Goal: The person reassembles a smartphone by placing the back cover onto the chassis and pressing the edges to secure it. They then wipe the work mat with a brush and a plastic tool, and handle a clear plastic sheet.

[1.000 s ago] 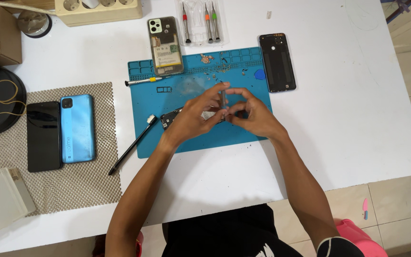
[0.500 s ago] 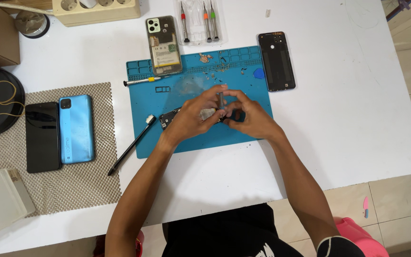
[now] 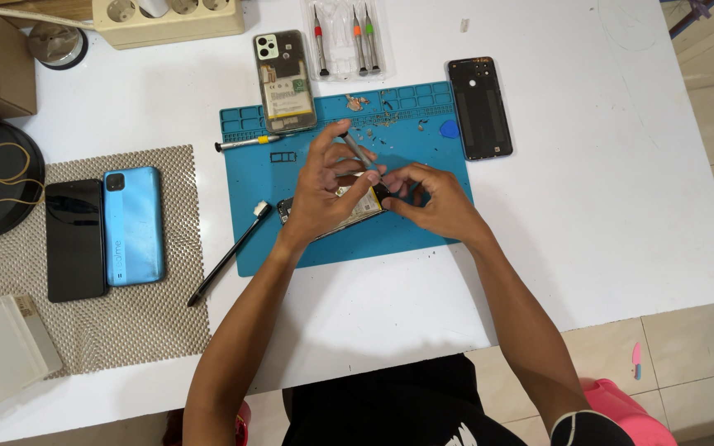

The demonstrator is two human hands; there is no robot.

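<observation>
Blue silicone mat (image 3: 423,239) at table centre keeps opened phone (image 3: 349,211) from sliding. Left hand (image 3: 324,194) pinches thin screwdriver (image 3: 355,150), fingers closed round shaft (tip hidden). Right hand (image 3: 431,202) curls fingertips on phone's right end, steadying it. Spare drivers (image 3: 345,37) lie far side.

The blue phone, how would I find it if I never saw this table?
Look left of the blue work mat to the tan mesh pad on the white table. Two phones lie side by side there. The blue phone is the right one, back up, with a square camera block in its top corner; its neighbour, the black phone, is plain dark glass.
</observation>
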